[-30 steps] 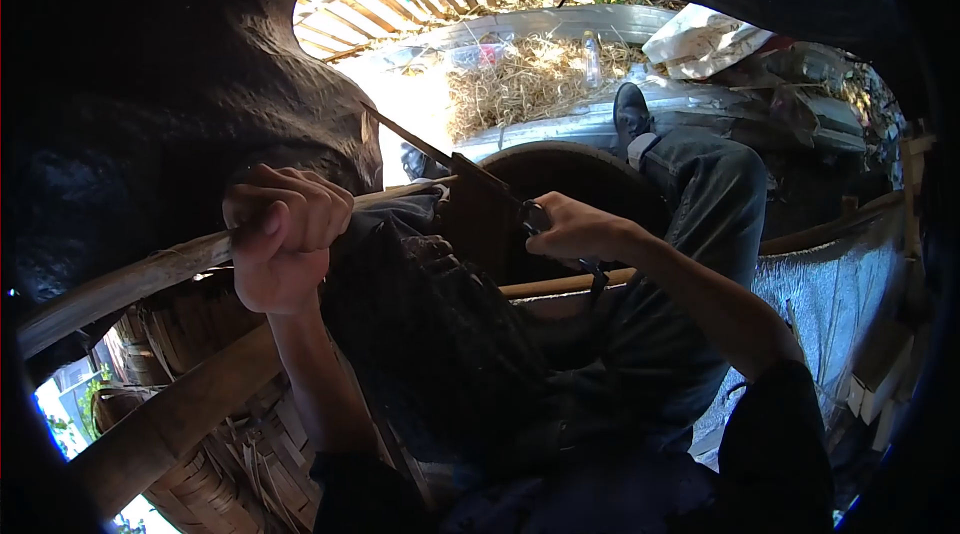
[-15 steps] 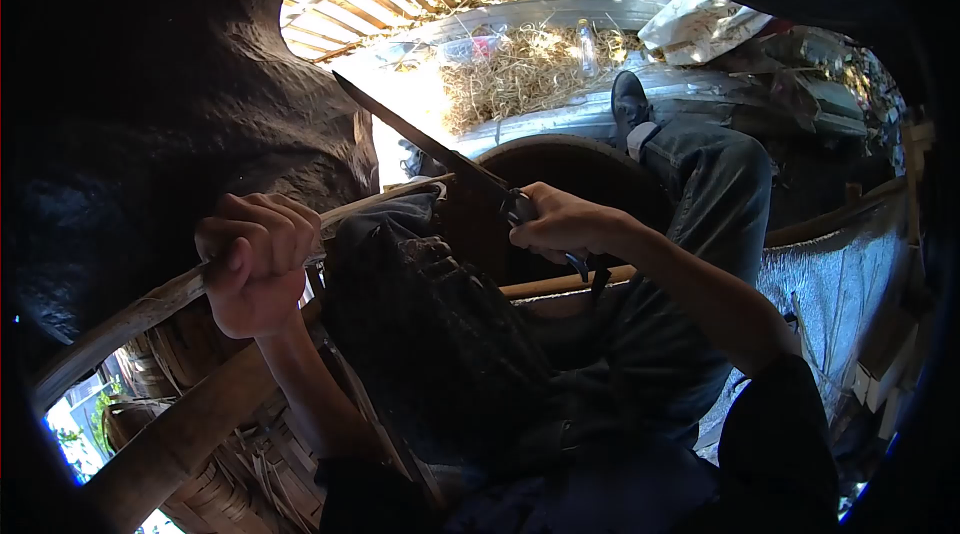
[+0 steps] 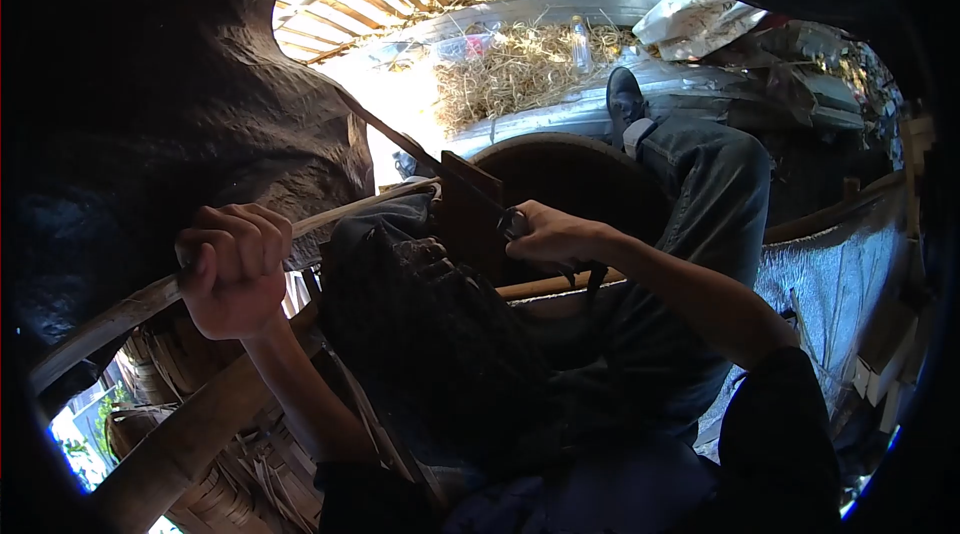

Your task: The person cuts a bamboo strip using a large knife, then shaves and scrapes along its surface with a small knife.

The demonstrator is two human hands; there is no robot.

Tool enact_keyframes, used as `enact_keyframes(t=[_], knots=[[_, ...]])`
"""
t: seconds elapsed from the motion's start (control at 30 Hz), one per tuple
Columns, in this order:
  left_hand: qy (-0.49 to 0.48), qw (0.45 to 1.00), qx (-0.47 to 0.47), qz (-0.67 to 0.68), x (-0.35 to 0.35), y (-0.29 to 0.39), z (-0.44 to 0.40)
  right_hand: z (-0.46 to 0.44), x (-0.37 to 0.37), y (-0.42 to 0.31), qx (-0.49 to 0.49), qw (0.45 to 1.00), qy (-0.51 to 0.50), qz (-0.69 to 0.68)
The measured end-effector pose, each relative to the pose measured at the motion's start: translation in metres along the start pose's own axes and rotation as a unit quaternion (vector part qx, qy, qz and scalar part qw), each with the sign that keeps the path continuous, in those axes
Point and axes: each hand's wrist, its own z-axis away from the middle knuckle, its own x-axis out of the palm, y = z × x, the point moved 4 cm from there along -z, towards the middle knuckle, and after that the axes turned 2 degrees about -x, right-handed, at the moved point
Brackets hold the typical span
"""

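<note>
My left hand is closed around a long wooden strip, which runs from the lower left up across my left knee. The strip's far end lies near the blade. In my right hand is the dark handle of a long-bladed knife. Its blade points up and to the left, crossing just beyond the strip's end. Whether blade and strip touch, I cannot tell. Below the blade, a flat brown panel stands in front of a large round dark container between my legs.
Woven baskets and a thick bamboo pole are at lower left. Dark sheeting hangs on the left. Beyond my feet are straw shavings, a clear bottle and a white sack. Silvery sheeting is at right.
My left hand has shifted left, with the strip's end drawn slightly back. My right hand has moved a little left and down, and the knife blade now sits lower.
</note>
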Motion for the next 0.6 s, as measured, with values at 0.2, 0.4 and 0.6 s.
enact_keyframes(t=[0.2, 0.4, 0.6], knots=[[0.009, 1.000, -0.001, 0.019, -0.003, -0.001, -0.001, -0.004, -0.018, 0.013, 0.086, 0.986, 0.086, 0.112], [0.009, 1.000, -0.008, 0.008, -0.003, 0.000, 0.001, -0.010, -0.010, 0.015, 0.045, 0.992, 0.045, 0.110], [-0.004, 1.000, -0.005, 0.019, -0.002, -0.002, -0.003, -0.004, -0.030, 0.025, 0.082, 0.974, 0.103, 0.183]])
